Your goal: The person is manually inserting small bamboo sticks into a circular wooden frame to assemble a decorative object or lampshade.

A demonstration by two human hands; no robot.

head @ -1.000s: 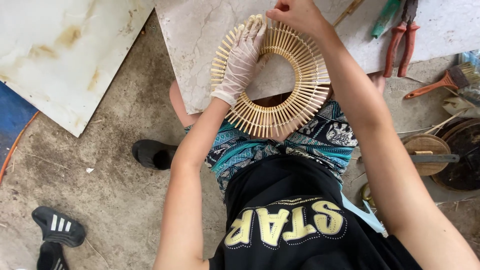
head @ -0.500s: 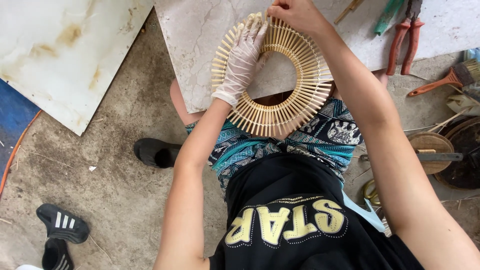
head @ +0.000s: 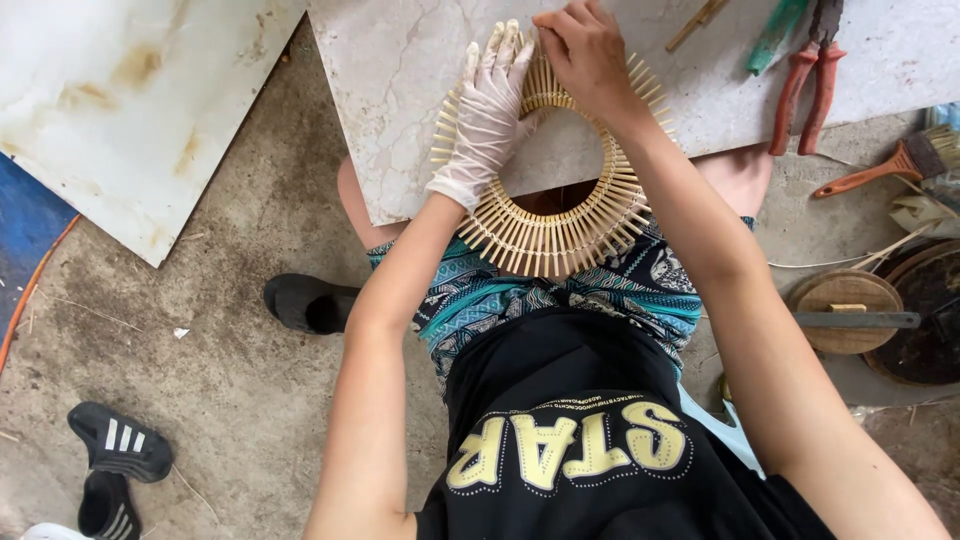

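A ring of short bamboo sticks set like sun rays (head: 560,235) lies half on a marble slab (head: 400,80) and half over my lap. My left hand (head: 488,115), in a thin white glove, lies flat on the ring's left side with fingers spread. My bare right hand (head: 585,50) pinches the sticks at the ring's top edge, fingers closed on them. The part of the ring beneath both hands is hidden.
Red-handled pliers (head: 812,75), a green-handled tool (head: 775,30) and a brush with an orange handle (head: 880,170) lie at the right. A round wooden disc with a metal blade (head: 845,312) sits on the ground. A second marble slab (head: 120,100) is at left, dark sandals (head: 115,445) below.
The ring and both hands stay nearly in place; the right hand shifted slightly along the ring's top. The view moved a little.
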